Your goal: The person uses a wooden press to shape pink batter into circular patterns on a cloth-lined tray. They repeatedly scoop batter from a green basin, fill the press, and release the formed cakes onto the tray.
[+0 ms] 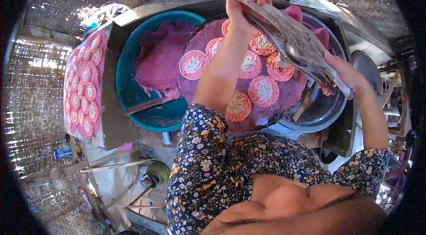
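Observation:
Both my hands hold a long, weathered wooden tool (290,31), pale above with a darker piece beneath, tilted down to the right. My left hand (242,11) is closed around its far left end. Near the lower right end, my right hand (346,73) grips it, fingers curled underneath. Below it, a round tray with a purple cloth (288,97) carries several pink-rimmed, white-centred noodle nests (263,91). The tool and my left forearm hide some of them. One nest (194,64) sits at the tray's left side.
Left of the tray stands a teal basin (122,68) with pink dough or cloth (155,53) and a wooden spatula (144,106). A grey basin (326,122) lies under the tray's right side. More nests (85,75) fill a pink-covered surface far left. A green gas cylinder (158,173) stands below.

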{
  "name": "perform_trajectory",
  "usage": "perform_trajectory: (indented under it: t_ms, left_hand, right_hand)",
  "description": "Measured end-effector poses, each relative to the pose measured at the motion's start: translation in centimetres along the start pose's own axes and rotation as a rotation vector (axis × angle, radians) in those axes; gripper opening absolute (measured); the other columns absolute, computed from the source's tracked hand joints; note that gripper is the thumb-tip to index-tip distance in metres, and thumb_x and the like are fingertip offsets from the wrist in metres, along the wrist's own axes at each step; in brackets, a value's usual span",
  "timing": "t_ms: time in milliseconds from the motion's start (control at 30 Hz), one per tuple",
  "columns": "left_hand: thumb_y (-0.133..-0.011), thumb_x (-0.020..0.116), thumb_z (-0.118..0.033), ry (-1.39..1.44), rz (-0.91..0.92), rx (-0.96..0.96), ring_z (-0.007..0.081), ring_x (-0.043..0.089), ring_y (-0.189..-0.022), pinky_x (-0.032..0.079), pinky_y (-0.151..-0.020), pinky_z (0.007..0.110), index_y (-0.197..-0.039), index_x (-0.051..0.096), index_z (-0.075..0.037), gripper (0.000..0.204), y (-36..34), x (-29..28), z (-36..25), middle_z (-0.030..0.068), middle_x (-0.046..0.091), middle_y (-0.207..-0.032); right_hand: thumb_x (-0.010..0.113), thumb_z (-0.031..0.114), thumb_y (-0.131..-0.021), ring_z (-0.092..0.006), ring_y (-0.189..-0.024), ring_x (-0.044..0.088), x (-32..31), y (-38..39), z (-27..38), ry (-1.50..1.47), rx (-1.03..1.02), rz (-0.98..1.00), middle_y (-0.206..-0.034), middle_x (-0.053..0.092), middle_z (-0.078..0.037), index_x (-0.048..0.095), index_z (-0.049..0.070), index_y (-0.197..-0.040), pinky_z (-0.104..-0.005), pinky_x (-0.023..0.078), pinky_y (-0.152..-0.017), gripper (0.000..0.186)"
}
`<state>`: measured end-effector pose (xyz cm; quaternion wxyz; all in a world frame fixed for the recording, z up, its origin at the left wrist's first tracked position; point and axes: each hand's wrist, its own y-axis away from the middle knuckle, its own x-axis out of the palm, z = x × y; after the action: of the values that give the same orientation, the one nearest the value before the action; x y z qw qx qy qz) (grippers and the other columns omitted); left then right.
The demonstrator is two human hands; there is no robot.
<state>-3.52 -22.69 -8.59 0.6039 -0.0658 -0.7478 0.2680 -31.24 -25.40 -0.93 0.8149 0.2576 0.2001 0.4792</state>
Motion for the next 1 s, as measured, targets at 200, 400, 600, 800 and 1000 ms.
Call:
perform_trajectory:
  t_ms: [200,400,600,800,1000]
  left_hand:
    - [-0.079,0.038,-0.065,-0.021,-0.048,0.041,0.0157,0.051,-0.066,0.042,-0.072,0.039,-0.104,0.054,-0.016,0.057,1.8,-0.9,0.6,-0.0044,0.051,-0.062]
    - [-0.079,0.034,-0.068,0.044,0.007,-0.033,0.0174,0.049,-0.061,0.042,-0.070,0.041,-0.105,0.053,-0.016,0.061,0.0,-0.9,-1.2,-0.0026,0.046,-0.058]
    - [-0.085,0.046,-0.050,-0.333,0.101,-0.199,0.0329,0.046,-0.110,0.032,-0.096,0.046,-0.136,0.027,-0.018,0.064,-0.6,8.6,-4.4,0.0172,0.054,-0.109]
    - [-0.073,0.067,-0.025,-2.092,0.081,-0.179,0.0248,0.043,-0.117,0.028,-0.101,0.038,-0.138,0.013,-0.003,0.086,8.4,10.9,-10.9,0.0186,0.051,-0.118]
    - [-0.054,0.080,-0.040,-2.527,-0.136,-0.669,0.0330,0.031,-0.125,0.020,-0.105,0.039,-0.138,0.002,0.000,0.122,17.0,4.8,-15.1,0.0231,0.034,-0.133]
  right_hand:
    - [0.039,0.057,-0.085,-0.0158,-0.044,0.055,0.4,0.8,0.5,0.099,0.046,0.026,-0.060,0.057,-0.008,0.057,0.001,-0.087,-0.0263,0.046,-0.038,0.060]
    - [0.044,0.062,-0.081,-0.0122,-0.050,0.053,0.9,-0.9,-0.2,0.187,-0.094,-0.001,-0.067,0.057,-0.006,0.055,-0.001,-0.096,-0.0249,0.045,-0.046,0.067]
    - [0.068,0.056,-0.063,-0.0145,-0.063,0.057,1.9,3.1,0.3,0.025,-0.329,0.066,-0.082,0.058,-0.009,0.045,-0.004,-0.114,-0.0267,0.048,-0.055,0.082]
    - [0.072,0.050,-0.060,-0.0184,-0.067,0.058,1.8,8.7,-7.5,-0.230,-0.529,-0.057,-0.083,0.058,-0.011,0.045,-0.007,-0.113,-0.0304,0.049,-0.058,0.083]
    - [0.073,0.053,-0.058,-0.0192,-0.067,0.059,2.8,11.3,-13.7,-0.338,-0.534,-0.201,-0.082,0.058,-0.012,0.044,-0.007,-0.111,-0.0307,0.049,-0.059,0.085]
